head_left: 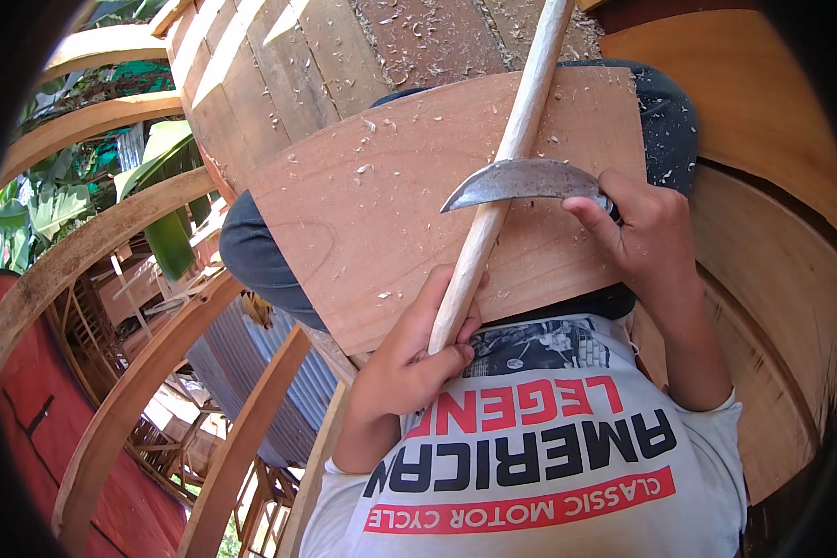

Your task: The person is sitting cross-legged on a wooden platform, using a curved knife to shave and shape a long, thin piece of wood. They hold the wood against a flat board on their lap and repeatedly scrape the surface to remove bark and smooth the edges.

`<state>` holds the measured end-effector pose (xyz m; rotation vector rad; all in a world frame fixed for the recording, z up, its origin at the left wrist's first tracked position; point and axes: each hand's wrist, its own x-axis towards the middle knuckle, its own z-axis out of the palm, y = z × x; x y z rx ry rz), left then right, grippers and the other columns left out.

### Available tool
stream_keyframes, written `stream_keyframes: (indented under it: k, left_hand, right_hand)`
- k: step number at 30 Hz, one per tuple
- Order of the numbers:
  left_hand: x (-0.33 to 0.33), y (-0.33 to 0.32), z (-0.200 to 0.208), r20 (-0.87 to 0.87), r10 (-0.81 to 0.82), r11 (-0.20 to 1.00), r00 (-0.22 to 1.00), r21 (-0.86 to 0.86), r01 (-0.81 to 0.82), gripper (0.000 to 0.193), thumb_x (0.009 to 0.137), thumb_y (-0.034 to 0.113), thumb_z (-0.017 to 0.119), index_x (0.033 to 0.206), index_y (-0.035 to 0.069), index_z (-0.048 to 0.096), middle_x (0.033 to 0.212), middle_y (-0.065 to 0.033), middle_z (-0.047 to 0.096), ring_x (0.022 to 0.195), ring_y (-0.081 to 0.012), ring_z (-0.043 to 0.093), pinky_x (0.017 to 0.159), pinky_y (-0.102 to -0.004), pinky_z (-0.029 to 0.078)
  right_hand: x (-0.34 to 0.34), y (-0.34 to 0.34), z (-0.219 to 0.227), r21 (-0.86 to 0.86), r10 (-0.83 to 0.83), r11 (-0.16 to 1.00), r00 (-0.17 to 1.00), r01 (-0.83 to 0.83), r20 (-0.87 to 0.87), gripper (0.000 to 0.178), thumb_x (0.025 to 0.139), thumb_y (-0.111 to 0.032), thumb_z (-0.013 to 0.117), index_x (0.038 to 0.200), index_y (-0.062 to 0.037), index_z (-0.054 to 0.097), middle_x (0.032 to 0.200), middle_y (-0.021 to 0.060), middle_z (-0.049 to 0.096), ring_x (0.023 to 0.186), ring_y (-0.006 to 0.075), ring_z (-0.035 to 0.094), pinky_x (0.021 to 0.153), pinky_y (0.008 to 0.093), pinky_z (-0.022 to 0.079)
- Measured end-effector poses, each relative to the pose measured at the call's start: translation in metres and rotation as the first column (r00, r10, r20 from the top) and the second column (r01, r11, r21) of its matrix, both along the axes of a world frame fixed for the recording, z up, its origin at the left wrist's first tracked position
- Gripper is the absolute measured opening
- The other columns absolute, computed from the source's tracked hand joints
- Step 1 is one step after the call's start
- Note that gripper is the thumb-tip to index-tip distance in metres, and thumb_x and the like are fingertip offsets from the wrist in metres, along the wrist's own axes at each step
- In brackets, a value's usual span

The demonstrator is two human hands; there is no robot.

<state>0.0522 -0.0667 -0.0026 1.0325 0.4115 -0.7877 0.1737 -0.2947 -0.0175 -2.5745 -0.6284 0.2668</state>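
Observation:
A pale, whittled wooden stick [527, 104] slants from near my belly up past the far edge of the board. My left hand [428, 349] is closed around its near end. In my right hand [644, 228] is a knife with a curved, sickle-like blade [521, 180], its handle mostly hidden by my fingers. The blade lies across the stick around its middle, tip to the left. Beneath both, a flat brown wooden board [363, 223] rests over my crossed legs, dotted with wood shavings.
More shavings litter the plank floor [298, 88] beyond the board. On the left a railing of curved wooden slats [112, 219] has gaps, through which banana leaves [163, 158] and corrugated metal sheets [265, 381] show. Curved wood panels [744, 102] stand close on my right.

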Motion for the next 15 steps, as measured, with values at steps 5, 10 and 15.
stream_keyframes:
  k: [5, 10, 15]
  left_hand:
    - [-0.005, -0.001, -0.003, -0.023, 0.032, 0.999, 0.999, -0.021, -0.033, 0.064, 0.072, -0.004, 0.045, 0.135, -0.001, 0.036, 0.085, -0.0027, 0.042, 0.069, -0.0071, 0.042, 0.06, -0.0192, 0.037]
    - [-0.005, 0.0, -0.003, -0.026, 0.061, 0.995, 0.998, -0.078, -0.062, 0.064, 0.072, -0.003, 0.046, 0.135, -0.001, 0.036, 0.084, -0.0027, 0.042, 0.068, -0.0059, 0.043, 0.057, -0.0179, 0.036]
    - [-0.009, 0.001, -0.007, -0.086, 0.119, 0.979, 0.989, -0.156, -0.131, 0.066, 0.071, -0.004, 0.046, 0.135, 0.0, 0.035, 0.083, -0.0022, 0.042, 0.061, -0.0054, 0.043, 0.051, -0.0172, 0.036]
  right_hand:
    - [-0.02, 0.011, 0.008, 0.057, 0.133, 0.99, 0.99, -0.13, -0.048, 0.047, 0.082, -0.046, 0.068, 0.063, -0.0045, 0.057, 0.055, 0.0144, 0.055, 0.049, 0.0311, 0.059, 0.045, 0.0367, 0.045]
    - [-0.001, 0.004, -0.002, -0.024, 0.008, 1.0, 1.0, -0.009, -0.021, 0.045, 0.082, -0.045, 0.068, 0.063, -0.0057, 0.056, 0.057, 0.0136, 0.056, 0.052, 0.0308, 0.06, 0.046, 0.0373, 0.046]
    - [-0.022, 0.019, 0.009, 0.053, 0.142, 0.989, 0.985, -0.137, -0.097, 0.046, 0.082, -0.042, 0.069, 0.063, -0.0039, 0.053, 0.057, 0.0158, 0.053, 0.051, 0.0336, 0.057, 0.046, 0.0369, 0.043]
